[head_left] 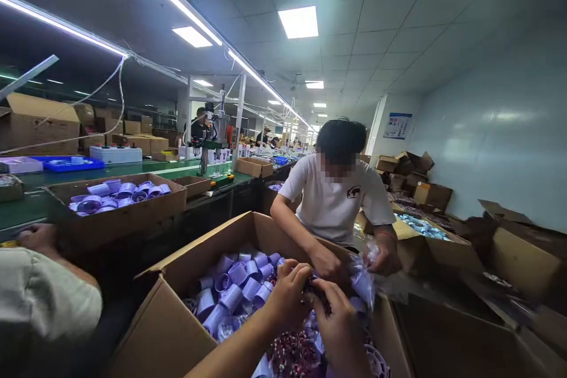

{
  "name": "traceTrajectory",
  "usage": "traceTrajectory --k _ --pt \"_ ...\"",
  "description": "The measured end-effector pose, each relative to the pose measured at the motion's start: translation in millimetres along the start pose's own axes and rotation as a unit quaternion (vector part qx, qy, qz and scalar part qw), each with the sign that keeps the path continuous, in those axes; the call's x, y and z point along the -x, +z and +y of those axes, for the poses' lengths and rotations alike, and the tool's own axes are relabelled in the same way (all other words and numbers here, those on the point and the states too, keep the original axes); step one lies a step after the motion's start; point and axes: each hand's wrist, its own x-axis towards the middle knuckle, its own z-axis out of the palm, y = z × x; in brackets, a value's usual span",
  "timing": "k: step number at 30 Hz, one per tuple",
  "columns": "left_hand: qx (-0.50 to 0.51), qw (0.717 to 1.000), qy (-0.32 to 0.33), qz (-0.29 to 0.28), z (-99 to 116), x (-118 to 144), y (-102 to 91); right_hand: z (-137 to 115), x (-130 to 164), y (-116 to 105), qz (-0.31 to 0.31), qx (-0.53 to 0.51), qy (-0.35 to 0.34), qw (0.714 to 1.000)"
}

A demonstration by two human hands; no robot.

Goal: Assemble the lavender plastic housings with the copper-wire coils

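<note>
Head view: small dark parts (309, 292) held over an open carton (177, 322)

They sit between the left hand (287, 292) and right hand (339, 316), both grips apparently pinching them. Just below, near, lies a dark-red pile (295, 355); lilac plastic cylinders (238, 273) crowd the left. Handling seems midway: these parts not yet set down, many others loose. Far side, a co-worker (330, 204) grasps a clear plastic bag (364, 282).

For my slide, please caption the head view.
Wearer's left hand and right hand, close together over purple cylinders in a cardboard box.
</note>
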Motion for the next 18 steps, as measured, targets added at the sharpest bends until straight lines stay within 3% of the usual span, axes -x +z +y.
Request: traceTrajectory --k 4,9,13,18 --pt "-0.016 0.999 0.020 0.022 0.4 1.1 -2.3 -8.2 3.1 4.1 0.019 0.047 0.003 0.999" --pt "-0.004 0.997 0.065 0.035 -0.2 1.4 -4.0 -11.4 4.7 6.3 -0.021 0.090 0.011 0.996" --pt "0.014 0.996 0.063 0.055 -0.3 0.5 -1.9 -14.2 6.2 5.2 -0.034 0.104 0.012 0.994" --pt "0.037 0.994 0.063 0.083 -1.1 -0.8 -2.1 -18.8 5.1 4.7 0.025 0.106 0.052 0.993"
